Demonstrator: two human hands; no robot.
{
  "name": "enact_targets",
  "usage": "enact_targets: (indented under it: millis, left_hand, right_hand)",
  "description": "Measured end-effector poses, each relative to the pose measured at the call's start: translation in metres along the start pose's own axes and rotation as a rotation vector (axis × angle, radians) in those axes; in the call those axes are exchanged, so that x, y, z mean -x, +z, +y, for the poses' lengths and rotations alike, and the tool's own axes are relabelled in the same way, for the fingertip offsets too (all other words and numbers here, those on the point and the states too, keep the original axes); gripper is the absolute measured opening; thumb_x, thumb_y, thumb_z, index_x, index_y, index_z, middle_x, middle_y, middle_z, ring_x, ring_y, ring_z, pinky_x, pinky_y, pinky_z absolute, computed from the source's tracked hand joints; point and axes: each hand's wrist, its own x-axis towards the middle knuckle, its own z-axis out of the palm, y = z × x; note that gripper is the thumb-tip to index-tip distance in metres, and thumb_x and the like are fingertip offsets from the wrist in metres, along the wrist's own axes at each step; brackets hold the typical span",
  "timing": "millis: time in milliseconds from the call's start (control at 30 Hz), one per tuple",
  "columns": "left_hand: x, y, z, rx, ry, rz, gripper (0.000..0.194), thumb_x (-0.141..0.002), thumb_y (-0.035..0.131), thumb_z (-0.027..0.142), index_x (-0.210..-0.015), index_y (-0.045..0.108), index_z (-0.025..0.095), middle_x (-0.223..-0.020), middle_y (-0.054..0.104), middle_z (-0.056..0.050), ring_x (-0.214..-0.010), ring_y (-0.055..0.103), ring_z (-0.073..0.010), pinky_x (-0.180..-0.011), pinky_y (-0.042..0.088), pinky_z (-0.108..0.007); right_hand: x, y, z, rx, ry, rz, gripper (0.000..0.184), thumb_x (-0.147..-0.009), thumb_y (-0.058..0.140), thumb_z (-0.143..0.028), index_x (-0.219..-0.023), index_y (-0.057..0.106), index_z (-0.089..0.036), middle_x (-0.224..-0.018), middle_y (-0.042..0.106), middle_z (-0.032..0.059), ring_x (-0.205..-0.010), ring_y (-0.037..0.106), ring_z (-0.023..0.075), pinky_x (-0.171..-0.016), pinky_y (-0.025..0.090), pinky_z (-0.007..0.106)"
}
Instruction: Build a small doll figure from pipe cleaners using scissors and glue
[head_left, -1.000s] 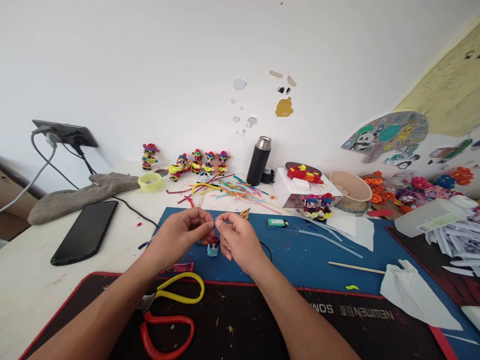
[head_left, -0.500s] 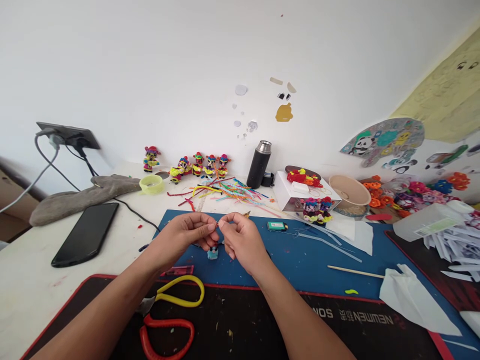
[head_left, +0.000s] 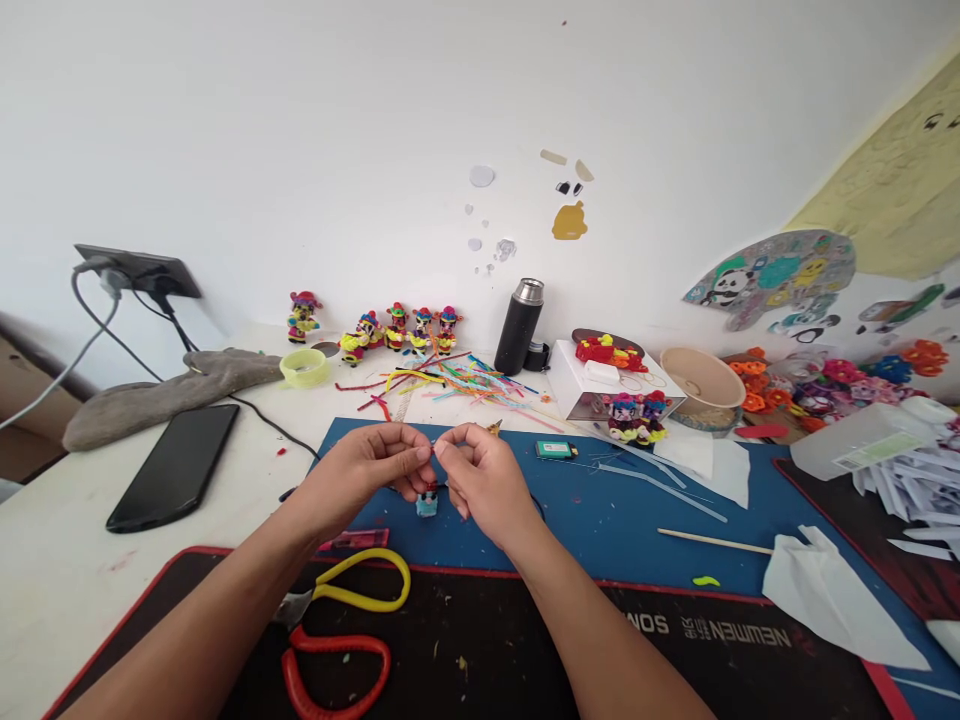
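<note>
My left hand and my right hand meet fingertip to fingertip above the blue mat. Both are closed in a pinch on something tiny between them that I cannot make out. Just below the fingertips a small figurine with a red top and light blue base stands on the mat. Scissors with one yellow and one red handle lie on the black mat under my left forearm.
A black phone lies at the left, beside a grey cloth. Colourful strips, a row of figurines, a black flask, a white box and a bowl stand behind. A wooden stick and white paper lie right.
Both hands have stayed pinched together at the same spot. The view has shifted slightly; nothing on the table has moved.
</note>
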Motion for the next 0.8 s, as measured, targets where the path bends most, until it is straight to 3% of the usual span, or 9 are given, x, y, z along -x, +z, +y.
enact_targets:
  millis: [233,800]
  left_hand:
    - [-0.0009,-0.0017,-0.0021,-0.004,0.026,-0.016,0.035,-0.078,0.087,0.049,-0.081,0.074,0.017,-0.07,0.074,-0.002,-0.065,0.068,-0.0155,-0.06,0.054,-0.024]
    - [0.0023,0.0023,0.0024,0.041,0.023,0.043,0.042,-0.073,0.089,0.054,-0.076,0.071,0.017,-0.068,0.072,-0.002,-0.061,0.065,-0.0138,-0.057,0.052,-0.023]
  right_hand:
    - [0.0015,0.0006,-0.0018,0.016,-0.013,0.001,0.022,-0.09,0.067,-0.04,-0.086,0.057,-0.021,-0.049,0.049,-0.0107,-0.033,0.04,0.0078,-0.034,0.03,0.021]
    - [0.0003,0.0004,-0.0001,-0.049,-0.033,-0.021,0.03,-0.089,0.068,-0.049,-0.092,0.059,-0.02,-0.048,0.048,-0.0115,-0.034,0.037,0.0065,-0.035,0.031,0.02]
